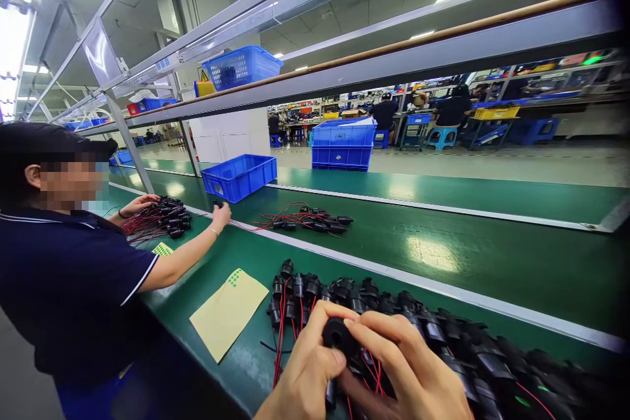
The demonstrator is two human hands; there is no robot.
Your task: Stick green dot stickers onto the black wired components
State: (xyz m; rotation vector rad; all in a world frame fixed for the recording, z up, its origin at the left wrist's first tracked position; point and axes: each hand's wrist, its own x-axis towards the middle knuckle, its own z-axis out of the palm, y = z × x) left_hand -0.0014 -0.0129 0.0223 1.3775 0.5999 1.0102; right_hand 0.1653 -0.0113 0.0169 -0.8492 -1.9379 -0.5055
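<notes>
A round black plastic part with red wires (339, 336) sits pinched between your left hand (308, 374) and right hand (408, 367), just in front of the row of matching black parts (394, 305), apparently mid-inspection; turning it calls for firm fingertips.

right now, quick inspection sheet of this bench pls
surface: green bench with a pale strip along it
job's things: black round part with red wires, pinched by left hand and right hand; row of like parts behind
clutter: yellow sticker sheet; blue bin
grippers: both hands closed on the part
cables: red wire bundle on the belt
surroundings: co-worker at left reaching out; overhead shelf
</notes>
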